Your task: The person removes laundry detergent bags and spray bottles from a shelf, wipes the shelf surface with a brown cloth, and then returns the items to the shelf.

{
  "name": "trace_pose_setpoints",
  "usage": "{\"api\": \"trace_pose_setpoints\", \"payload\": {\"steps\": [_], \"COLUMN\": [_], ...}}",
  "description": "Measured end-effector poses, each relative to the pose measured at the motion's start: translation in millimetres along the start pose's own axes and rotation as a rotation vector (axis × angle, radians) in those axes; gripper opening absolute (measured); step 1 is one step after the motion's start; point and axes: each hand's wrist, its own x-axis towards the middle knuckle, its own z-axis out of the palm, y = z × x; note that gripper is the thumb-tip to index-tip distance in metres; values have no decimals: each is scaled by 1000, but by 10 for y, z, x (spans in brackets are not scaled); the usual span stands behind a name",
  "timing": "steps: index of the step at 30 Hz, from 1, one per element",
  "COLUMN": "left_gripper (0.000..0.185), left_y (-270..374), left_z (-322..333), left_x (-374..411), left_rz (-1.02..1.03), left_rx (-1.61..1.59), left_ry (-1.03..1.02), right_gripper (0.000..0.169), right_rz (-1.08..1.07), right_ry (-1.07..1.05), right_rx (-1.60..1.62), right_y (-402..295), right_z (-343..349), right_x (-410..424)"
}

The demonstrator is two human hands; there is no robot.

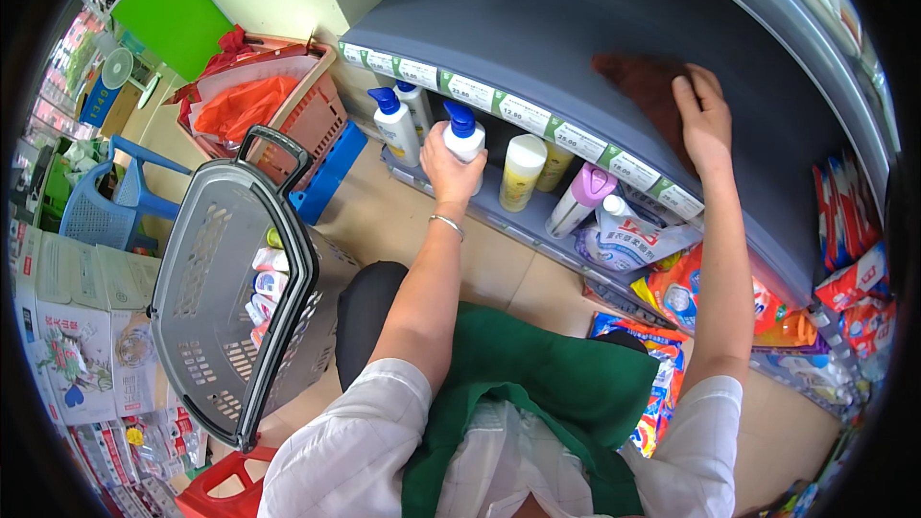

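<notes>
Around a white pump bottle with a blue head, my left hand is closed, at the lower shelf's front. My right hand presses a dark red-brown cloth onto the bare grey upper shelf; the cloth is partly blurred. Left of my left hand stands another white pump bottle, with one more behind it. To its right are a yellow-and-white bottle, a second yellow one partly hidden behind it, a purple-capped bottle and a white-capped softener pouch.
A grey shopping basket holding several small bottles stands at my left. Behind it are an orange basket with red bags and a blue plastic chair. Price tags line the shelf edge. Detergent bags lie at right.
</notes>
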Motion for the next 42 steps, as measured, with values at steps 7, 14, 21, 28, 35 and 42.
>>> {"api": "trace_pose_setpoints", "payload": {"steps": [7, 14, 21, 28, 35, 42], "left_gripper": [64, 32, 29, 30, 37, 44], "left_y": [304, 1828, 2142, 2126, 2283, 2503], "left_z": [-136, -362, 11, -149, -11, 130], "left_x": [-182, 84, 238, 194, -46, 9], "left_rz": [-25, 534, 604, 781, 782, 756], "left_rx": [-235, -346, -306, -63, -161, -106], "left_ry": [503, 13, -175, -555, -552, -441], "right_gripper": [31, 37, 33, 35, 35, 52], "right_rz": [194, -148, -139, 90, 112, -115], "right_ry": [188, -596, -651, -426, -364, -827], "right_rx": [275, -300, -124, -477, -454, -242], "right_y": [-145, -440, -484, 411, 515, -155], "right_z": [-320, -355, 305, -1221, -1464, -79], "right_x": [42, -175, -63, -361, -644, -118]}}
